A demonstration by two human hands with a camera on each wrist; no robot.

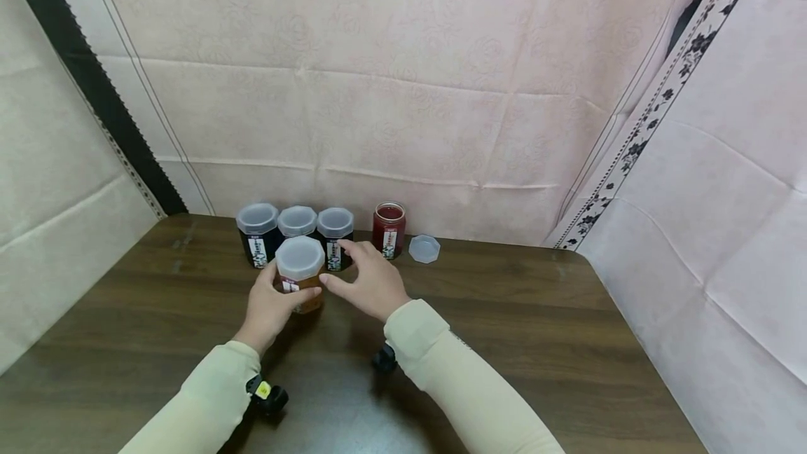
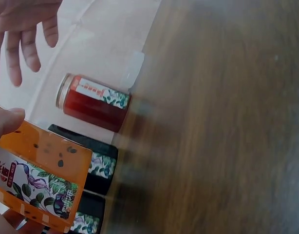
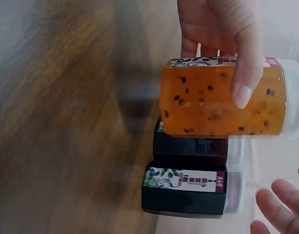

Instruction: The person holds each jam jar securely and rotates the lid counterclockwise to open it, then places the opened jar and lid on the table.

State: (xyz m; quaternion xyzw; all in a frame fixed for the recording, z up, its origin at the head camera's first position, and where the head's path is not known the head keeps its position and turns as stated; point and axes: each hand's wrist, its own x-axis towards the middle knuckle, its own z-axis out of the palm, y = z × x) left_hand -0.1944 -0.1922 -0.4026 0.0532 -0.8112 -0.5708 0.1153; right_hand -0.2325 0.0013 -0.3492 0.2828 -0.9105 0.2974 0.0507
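Note:
My left hand (image 1: 270, 308) grips a lidded jar of orange jam with dark seeds (image 3: 213, 114), thumb on one side and fingers on the other. The jar is upright, in front of the dark jars and apparently just above the table; its frosted lid (image 1: 300, 258) is on. My right hand (image 1: 373, 284) is beside it with fingers spread, holding nothing. In the right wrist view, a gap shows between the right fingertips (image 3: 271, 204) and the jar. Behind stand a left dark jar (image 1: 257, 251), a middle one (image 1: 298, 221) and a right one (image 1: 335, 256), all lidded.
An uncapped jar of red jam (image 1: 389, 231) stands right of the dark jars. A loose translucent lid (image 1: 424, 249) lies beside it on the wooden table (image 1: 504, 328). Pale patterned cloth (image 1: 403, 111) hangs behind the table's back edge and at both sides.

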